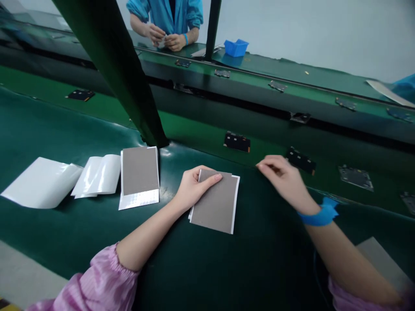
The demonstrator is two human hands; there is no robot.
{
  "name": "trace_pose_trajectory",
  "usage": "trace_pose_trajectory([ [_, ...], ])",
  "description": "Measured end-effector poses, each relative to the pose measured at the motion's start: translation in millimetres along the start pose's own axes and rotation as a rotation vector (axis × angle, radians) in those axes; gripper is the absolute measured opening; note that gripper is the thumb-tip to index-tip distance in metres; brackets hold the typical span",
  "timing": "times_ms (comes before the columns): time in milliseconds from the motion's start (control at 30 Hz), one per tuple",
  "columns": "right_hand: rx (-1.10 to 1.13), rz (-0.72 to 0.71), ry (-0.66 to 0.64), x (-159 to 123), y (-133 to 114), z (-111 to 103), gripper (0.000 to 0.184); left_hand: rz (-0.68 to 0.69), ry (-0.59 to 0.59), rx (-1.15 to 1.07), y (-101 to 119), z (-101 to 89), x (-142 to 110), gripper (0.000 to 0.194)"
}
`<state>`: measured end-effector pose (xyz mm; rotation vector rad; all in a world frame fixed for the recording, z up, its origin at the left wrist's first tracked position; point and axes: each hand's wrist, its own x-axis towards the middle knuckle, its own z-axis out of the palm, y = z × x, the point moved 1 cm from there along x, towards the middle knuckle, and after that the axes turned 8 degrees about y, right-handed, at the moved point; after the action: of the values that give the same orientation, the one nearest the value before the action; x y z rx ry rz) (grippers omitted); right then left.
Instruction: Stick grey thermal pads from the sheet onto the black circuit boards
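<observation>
My left hand (193, 186) holds the top left corner of a grey sheet on white backing (218, 206), thumb on top, fingers curled under the edge. The sheet lies on the dark green mat (253, 259) in front of me. My right hand (282, 179), with a blue strap at the wrist, hovers to the right of the sheet with its fingers drawn together pointing left; I cannot make out anything between them. A small black board (301, 160) lies just behind that hand on the green belt.
Another grey sheet (140, 176) and two curled white liners (99, 175) (42, 182) lie to the left. A dark green post (129, 82) rises ahead. Black boards (237, 142) ride the conveyor (201, 125). Across it a person in blue (168, 26) works near a blue tray (236, 46).
</observation>
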<state>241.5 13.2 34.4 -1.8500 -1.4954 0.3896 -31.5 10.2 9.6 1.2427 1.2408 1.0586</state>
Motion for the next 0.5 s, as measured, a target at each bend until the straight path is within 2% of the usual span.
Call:
trace_pose_trajectory([
  [33, 0.064, -0.117, -0.07, -11, -18, 11, 0.023, 0.005, 0.002, -0.001, -1, -0.3, 0, 0.026],
  [100, 0.131, -0.238, -0.176, -26, -47, 27, 0.028, 0.023, 0.006, 0.001, -2, -0.9, 0, 0.027],
  [200, 0.136, -0.323, -0.212, -32, -73, 38, 0.031, 0.042, 0.003, 0.006, -3, -1.4, 1, 0.028],
  [367, 0.104, -0.335, -0.252, -28, -79, 36, 0.034, 0.027, -0.023, -0.024, -3, -0.9, 1, 0.028],
  [500, 0.093, -0.259, -0.261, -6, -60, 29, 0.034, 0.007, -0.022, -0.036, -2, -1.2, 1, 0.027],
])
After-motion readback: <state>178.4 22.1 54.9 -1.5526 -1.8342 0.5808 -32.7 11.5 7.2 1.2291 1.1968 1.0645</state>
